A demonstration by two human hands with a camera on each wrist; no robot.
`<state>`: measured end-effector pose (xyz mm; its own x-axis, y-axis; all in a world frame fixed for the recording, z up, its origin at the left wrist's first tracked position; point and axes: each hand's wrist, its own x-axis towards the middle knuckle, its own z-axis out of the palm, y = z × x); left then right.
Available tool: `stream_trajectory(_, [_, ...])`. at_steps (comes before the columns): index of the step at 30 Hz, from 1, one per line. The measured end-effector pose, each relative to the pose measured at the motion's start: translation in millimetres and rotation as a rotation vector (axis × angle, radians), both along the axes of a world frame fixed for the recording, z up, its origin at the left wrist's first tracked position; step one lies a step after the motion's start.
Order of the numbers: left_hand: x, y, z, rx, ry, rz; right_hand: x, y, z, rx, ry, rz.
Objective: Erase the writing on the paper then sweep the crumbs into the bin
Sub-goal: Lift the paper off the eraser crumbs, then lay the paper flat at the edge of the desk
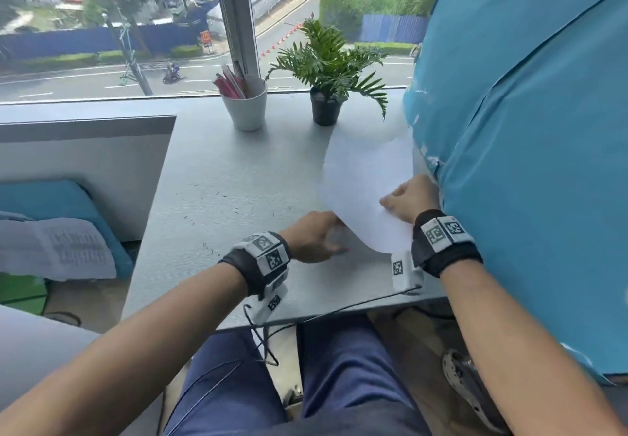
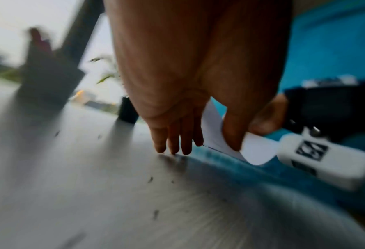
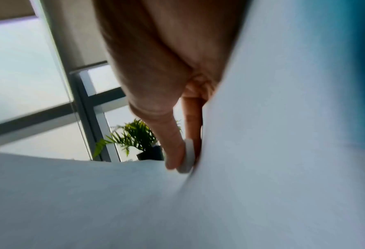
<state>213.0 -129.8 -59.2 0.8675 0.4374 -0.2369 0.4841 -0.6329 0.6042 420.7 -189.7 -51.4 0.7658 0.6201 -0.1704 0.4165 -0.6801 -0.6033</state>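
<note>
At the tabletop's [image 1: 238, 170] far edge stand two containers: a white cup [image 1: 247, 106] holding pink pens, and a black pot [image 1: 325, 111] with a fern. One paper [image 1: 367, 177] sheet is lifted off the near right corner, curling. The left hand [image 1: 314, 236] pinches its near edge between thumb and fingers. The right hand [image 1: 413, 199] pinches its right side, also holding a white eraser [image 3: 187, 155]. Dark crumbs [image 1: 217, 197] scatter mid-tabletop, left of both hands.

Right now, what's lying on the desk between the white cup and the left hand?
Only scattered dark crumbs on bare desk, seen in the head view.
</note>
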Motion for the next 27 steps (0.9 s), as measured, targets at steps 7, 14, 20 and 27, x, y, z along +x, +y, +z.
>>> stream_trajectory(7, [-8.5, -8.3, -28.2, 0.33, 0.261, -0.463, 10.3, 0.1, -15.6, -0.331, -0.307, 0.157])
stream_trajectory(14, [-27.6, 19.5, -41.3, 0.343, 0.295, -0.461, -13.5, -4.7, -19.4, -0.353, -0.328, 0.388])
stream_trajectory(20, [-50.5, 41.8, -37.4, 0.337, 0.356, -0.313, -15.4, -22.8, -19.9, -0.266, -0.205, 0.392])
stream_trajectory(27, [-59.1, 65.5, -31.9, 0.375, 0.467, -0.031, -30.9, -47.4, -23.7, -0.067, -0.286, 0.481])
